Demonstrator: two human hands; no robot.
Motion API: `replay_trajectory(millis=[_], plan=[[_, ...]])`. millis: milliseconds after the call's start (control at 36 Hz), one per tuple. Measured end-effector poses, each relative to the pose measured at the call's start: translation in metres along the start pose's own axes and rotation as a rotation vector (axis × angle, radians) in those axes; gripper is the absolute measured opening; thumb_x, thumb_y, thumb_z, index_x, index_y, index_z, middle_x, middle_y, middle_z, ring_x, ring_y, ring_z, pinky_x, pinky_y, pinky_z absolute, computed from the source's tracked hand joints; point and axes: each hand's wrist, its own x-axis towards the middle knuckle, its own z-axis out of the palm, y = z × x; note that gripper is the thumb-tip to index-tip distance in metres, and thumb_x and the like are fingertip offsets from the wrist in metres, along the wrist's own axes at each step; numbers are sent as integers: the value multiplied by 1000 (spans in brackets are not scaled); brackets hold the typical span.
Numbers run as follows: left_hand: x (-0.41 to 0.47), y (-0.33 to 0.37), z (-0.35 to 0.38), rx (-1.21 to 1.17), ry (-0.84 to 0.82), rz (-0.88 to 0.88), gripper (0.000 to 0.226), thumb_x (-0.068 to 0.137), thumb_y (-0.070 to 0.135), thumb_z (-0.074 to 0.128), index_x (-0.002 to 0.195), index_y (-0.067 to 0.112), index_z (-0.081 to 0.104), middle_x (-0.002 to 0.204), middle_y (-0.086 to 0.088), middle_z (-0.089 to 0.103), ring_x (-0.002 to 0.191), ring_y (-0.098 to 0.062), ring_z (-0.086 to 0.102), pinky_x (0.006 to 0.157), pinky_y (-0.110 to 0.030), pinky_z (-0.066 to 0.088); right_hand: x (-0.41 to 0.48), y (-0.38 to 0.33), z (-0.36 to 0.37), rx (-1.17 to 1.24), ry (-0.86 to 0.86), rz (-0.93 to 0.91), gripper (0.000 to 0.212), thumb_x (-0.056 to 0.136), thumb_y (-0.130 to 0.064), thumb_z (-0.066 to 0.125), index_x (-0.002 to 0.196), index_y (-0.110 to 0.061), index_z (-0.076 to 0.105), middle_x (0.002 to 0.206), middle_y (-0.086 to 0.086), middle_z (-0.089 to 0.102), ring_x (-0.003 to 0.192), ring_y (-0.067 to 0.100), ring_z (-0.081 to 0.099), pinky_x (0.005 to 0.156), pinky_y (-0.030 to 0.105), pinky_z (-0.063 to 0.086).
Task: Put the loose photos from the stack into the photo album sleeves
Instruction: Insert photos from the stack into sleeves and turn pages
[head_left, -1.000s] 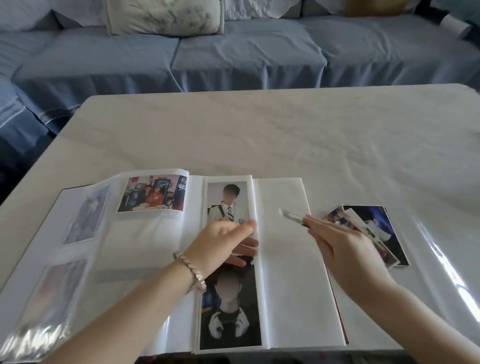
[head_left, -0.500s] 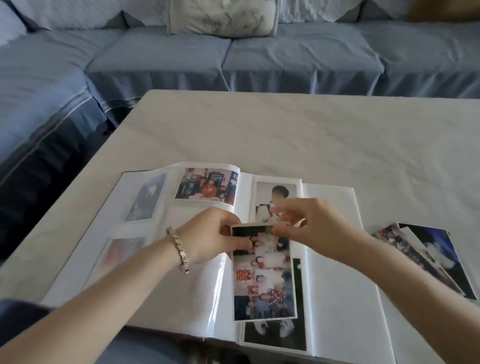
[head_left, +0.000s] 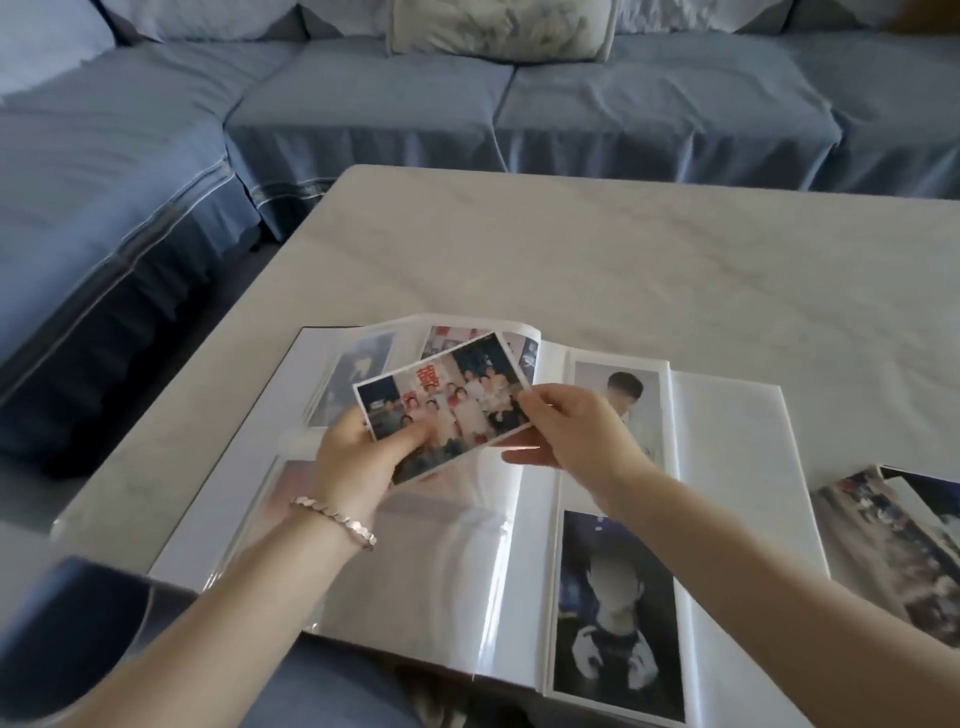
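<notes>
The open photo album (head_left: 727, 467) lay at the near edge of the table (head_left: 571, 249). Above it, the left hand (head_left: 358, 457) gripped a group photo (head_left: 447, 405) by its lower-left corner while the right hand (head_left: 576, 431) pinched its right edge. The loose stack (head_left: 893, 535) sat by the right edge

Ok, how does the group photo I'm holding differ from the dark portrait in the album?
The group photo is loose, pinched by left hand and right hand; the dark portrait lies sleeved in the album. The group photo sits landscape, tilted; the dark portrait stands tall. Both are colour prints.
</notes>
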Motion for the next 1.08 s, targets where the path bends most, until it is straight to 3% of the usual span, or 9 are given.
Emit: replay_trajectory(millis=[139,194,250,306,417,611,778,972,1083], plan=[[10,-12,-26,317,223,277,26,79,11,71,96,24,58,86,15,64,75,5,61,55,-9,43,17,8,0,-774,55,-427,34,100,-27,38,130,-22,54,131,-9,52,120,8,46,92,9,34],[13,-16,-38,376,269,318,39,79,8,70,113,17,54,94,9,64,78,2,61,54,-4,42,27,14,-2,-958,-74,-446,40,100,-29,37,140,-25,41,150,-6,32,139,9,23,112,24,19],[16,-19,-49,410,286,331,55,81,7,69,130,18,46,111,5,59,91,-7,59,58,-5,43,36,20,-1,-1129,-159,-426,44,101,-32,34,145,-29,30,156,-8,15,144,8,5,115,30,7],[19,-19,-58,410,306,357,68,82,6,68,140,20,36,120,9,50,98,-4,54,58,-2,42,42,25,-1,-1228,-167,-444,46,101,-36,31,146,-33,25,157,-11,8,144,7,-2,114,29,4],[23,-24,-72,411,354,403,76,82,0,66,146,15,27,126,14,35,96,17,39,63,10,31,44,33,-2,-1270,-145,-470,47,100,-39,27,146,-35,22,157,-12,6,144,7,-5,114,29,6],[29,-34,-85,415,419,418,74,84,-2,64,146,16,28,145,-5,39,109,-3,42,64,10,34,45,34,1,-1287,-151,-441,47,100,-41,26,147,-36,20,157,-12,5,143,7,-6,115,30,4],[36,-38,-93,408,449,411,75,84,-3,63,146,19,27,145,-6,39,118,-15,48,58,4,40,45,34,1,-1285,-152,-442,47,100,-41,27,146,-35,21,157,-11,7,144,7,-6,116,30,4],[38,-44,-98,363,384,368,74,81,-5,65,143,17,32,139,-6,43,108,-9,47,54,5,39,46,34,1,-1285,-152,-445,47,100,-41,27,146,-36,22,157,-12,7,144,7,-4,115,28,6],[43,-46,-112,360,309,277,76,78,2,71,141,23,34,135,-4,48,110,-16,55,58,-6,46,46,33,0,-1292,-164,-444,46,100,-40,27,146,-36,21,157,-12,6,144,7,-5,115,27,4]])
